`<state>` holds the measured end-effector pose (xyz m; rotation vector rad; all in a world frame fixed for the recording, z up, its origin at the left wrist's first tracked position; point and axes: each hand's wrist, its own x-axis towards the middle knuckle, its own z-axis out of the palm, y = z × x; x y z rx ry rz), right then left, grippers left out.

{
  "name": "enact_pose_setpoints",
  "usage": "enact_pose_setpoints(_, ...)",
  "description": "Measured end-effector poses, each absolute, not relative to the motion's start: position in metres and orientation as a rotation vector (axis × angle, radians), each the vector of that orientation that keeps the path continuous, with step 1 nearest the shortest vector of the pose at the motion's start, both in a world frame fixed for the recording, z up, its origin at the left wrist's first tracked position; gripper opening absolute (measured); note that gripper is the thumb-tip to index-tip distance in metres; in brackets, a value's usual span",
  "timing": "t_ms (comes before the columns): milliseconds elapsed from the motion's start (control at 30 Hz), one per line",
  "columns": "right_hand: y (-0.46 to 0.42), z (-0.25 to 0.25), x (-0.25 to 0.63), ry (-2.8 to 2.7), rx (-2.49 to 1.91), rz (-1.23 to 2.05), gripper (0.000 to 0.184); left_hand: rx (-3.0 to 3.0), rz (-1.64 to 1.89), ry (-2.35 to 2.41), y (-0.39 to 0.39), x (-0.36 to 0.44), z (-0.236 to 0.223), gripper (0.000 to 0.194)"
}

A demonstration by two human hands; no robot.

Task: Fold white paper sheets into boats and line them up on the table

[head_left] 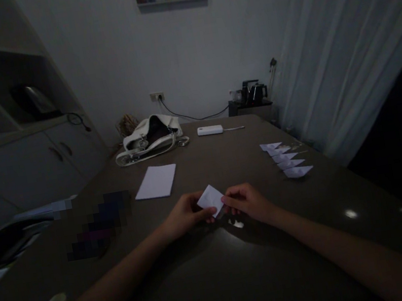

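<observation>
The left hand (186, 216) and right hand (247, 201), each grip closed, pinch folded paper (210, 198) below frame centre; the bench (222, 275) extends toward frame bottom, paper boats (298, 172) near its right edge.

The folded paper (210, 198) is a small white diamond, its far corner pointing away and its near edges partly covered by fingers (208, 212). It is held over the bench (208, 162), broad face up; its fold lines are too faint to tell.
</observation>
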<state>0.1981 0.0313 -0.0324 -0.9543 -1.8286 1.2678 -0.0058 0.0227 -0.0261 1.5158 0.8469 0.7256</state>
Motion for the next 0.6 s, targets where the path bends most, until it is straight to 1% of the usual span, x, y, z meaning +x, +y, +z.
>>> enact_pose_setpoints(333,0.0282,-0.029,0.1976,-1.845,-0.908,1.201,0.031,1.495,0.697,0.779,0.0206,-0.0056,-0.0263,0.033)
enact_pose_setpoints(500,0.0238,-0.0269,0.197,-1.917,-0.875,1.17,0.033,1.555,0.628,0.844,0.0184,-0.0055,-0.024,0.028)
enact_pose_setpoints(600,0.0228,-0.0286,0.1963,-1.91,-0.864,1.154,0.032,1.586,0.656,0.85,0.018,-0.0049,-0.0243,0.028)
